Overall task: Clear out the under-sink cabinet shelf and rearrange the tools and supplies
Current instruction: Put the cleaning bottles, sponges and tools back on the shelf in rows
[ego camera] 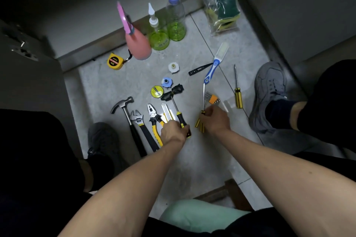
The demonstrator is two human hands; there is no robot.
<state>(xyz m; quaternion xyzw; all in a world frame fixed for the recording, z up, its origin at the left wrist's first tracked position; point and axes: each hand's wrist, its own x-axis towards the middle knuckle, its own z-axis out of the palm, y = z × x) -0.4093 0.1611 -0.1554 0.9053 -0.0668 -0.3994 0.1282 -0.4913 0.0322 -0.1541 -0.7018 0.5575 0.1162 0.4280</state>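
The person crouches over a grey tiled floor (202, 159) where the tools and supplies lie spread out. The left hand (173, 131) curls its fingers round the handle of a black-and-yellow screwdriver (180, 116), whose shaft points away toward a bundle of black tape (172, 92). The right hand (214, 119) grips two slim yellow-handled screwdrivers (201, 119) together, their shafts reaching up beside an orange set of hex keys (212, 99); whether they rest on the floor or are lifted off it is hard to judge from this angle.

Left of the left hand lie, side by side, a hammer (125, 109), an adjustable wrench (139, 121), pliers (155, 119) and what looks like a utility knife (166, 111) (partly hidden by the hand). Farther off are a yellow tape measure (115, 61), a pink spray bottle (137, 44), two clear green bottles (167, 31), a white tape roll (173, 67), a blue roll (166, 82) and a round yellow tin (157, 92). To the right lie a black tester pen (199, 69), a blue-and-white brush (214, 63), another screwdriver (238, 90) and a plastic bag of sponges (222, 11) near the wall. A grey shoe (267, 94) stands right of the tools.
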